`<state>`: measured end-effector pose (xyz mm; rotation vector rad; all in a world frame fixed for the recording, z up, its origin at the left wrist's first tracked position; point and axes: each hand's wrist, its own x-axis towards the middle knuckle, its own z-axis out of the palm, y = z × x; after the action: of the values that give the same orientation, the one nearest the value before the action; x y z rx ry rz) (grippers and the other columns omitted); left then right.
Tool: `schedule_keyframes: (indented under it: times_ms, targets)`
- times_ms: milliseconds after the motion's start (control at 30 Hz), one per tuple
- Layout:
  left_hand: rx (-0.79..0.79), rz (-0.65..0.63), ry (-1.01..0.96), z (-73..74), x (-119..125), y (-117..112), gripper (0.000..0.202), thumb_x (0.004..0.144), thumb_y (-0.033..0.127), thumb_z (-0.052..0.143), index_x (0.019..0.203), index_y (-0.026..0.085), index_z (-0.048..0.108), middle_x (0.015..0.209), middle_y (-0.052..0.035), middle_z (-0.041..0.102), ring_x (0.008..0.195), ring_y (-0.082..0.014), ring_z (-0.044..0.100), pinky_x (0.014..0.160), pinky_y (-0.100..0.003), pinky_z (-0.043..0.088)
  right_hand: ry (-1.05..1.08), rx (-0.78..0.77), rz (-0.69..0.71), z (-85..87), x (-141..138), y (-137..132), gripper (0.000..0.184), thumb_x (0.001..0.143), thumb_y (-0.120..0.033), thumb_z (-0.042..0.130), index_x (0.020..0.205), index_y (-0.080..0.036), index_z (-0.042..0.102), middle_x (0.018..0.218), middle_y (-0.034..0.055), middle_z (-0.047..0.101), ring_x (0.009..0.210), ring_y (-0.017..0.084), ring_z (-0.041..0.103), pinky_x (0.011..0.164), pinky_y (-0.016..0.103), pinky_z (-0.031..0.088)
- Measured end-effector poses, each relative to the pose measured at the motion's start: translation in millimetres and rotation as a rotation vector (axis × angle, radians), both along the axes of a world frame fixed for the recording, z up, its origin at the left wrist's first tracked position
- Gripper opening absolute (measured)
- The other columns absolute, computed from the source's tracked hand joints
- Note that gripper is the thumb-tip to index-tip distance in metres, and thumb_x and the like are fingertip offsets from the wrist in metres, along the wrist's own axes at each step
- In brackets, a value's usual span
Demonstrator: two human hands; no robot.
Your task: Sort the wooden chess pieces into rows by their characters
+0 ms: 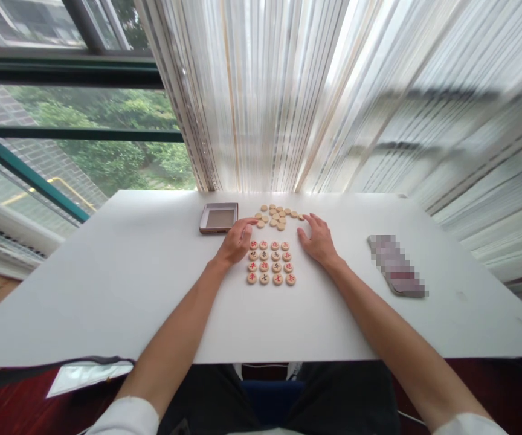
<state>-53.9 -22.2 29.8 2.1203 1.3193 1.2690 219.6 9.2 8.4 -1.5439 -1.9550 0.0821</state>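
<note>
Round wooden Chinese chess pieces (264, 266) with red and black characters lie face up in a neat grid of rows on the white table. Beyond the grid is a loose cluster of more pieces (273, 212), with no characters visible on top. My left hand (237, 240) rests at the left of both groups, its index finger stretched towards the cluster's left pieces. On the other side, my right hand (318, 239) has thumb and fingers apart, the fingertips at a piece (301, 217) on the cluster's right end. Whether they touch it I cannot tell.
A shallow open box (204, 221) stands just left of my left hand. To the right lies a blurred-out flat object (397, 266). Sheer striped curtains (261, 90) hang behind the white table (152, 272), and a window is at the left.
</note>
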Motion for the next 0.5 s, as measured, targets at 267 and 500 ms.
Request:
schedule_keyframes:
  times_ms: [267,500]
  targets:
    - [0.001,-0.005,-0.031,-2.4,2,2,0.035,0.100,0.031,0.033,0.117,0.018,0.061,0.125,-0.0106,0.065,0.121,-0.0223,0.058,0.109,-0.041,0.043,-0.134,-0.067,0.119,9.5,-4,34,0.054,0.096,-0.035,0.046,0.148,-0.022,0.041,0.153,0.0126,0.043,0.135,0.035,0.042,0.109,0.054,0.035]
    - [0.035,-0.001,-0.037,-3.7,3,4,0.034,0.100,0.031,0.034,0.115,0.018,0.061,0.122,-0.0104,0.065,0.119,-0.0224,0.059,0.107,-0.041,0.044,-0.147,-0.052,0.191,13.2,-8,43,0.043,0.097,-0.031,0.047,0.138,-0.021,0.054,0.143,0.0110,0.056,0.132,0.031,0.046,0.109,0.049,0.034]
